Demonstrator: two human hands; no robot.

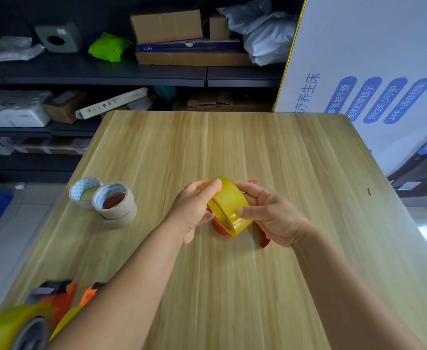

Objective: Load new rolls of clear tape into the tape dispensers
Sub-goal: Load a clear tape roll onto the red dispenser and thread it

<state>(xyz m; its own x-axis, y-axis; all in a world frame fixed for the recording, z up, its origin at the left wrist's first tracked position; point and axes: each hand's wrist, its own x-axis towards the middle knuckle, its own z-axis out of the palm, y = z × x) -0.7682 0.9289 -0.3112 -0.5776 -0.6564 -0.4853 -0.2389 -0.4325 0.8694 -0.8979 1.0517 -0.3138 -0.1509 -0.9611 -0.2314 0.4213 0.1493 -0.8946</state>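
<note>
A yellowish clear tape roll (229, 204) is held tilted above the middle of the wooden table (258, 274). My left hand (194, 210) grips its left rim with the thumb on top. My right hand (270, 213) holds its right side, thumb on the outer face. A red tape dispenser (265, 241) lies on the table beneath the roll and my right hand, mostly hidden, with only its red ends showing. Two orange dispensers (58, 296) loaded with yellowish tape sit at the near left corner, partly behind my left forearm.
Empty cardboard tape cores (114, 200) stand at the table's left side, two of them stacked. Dark shelves with boxes and bags (167, 34) run behind the table. A large white printed box (371, 72) leans at the far right.
</note>
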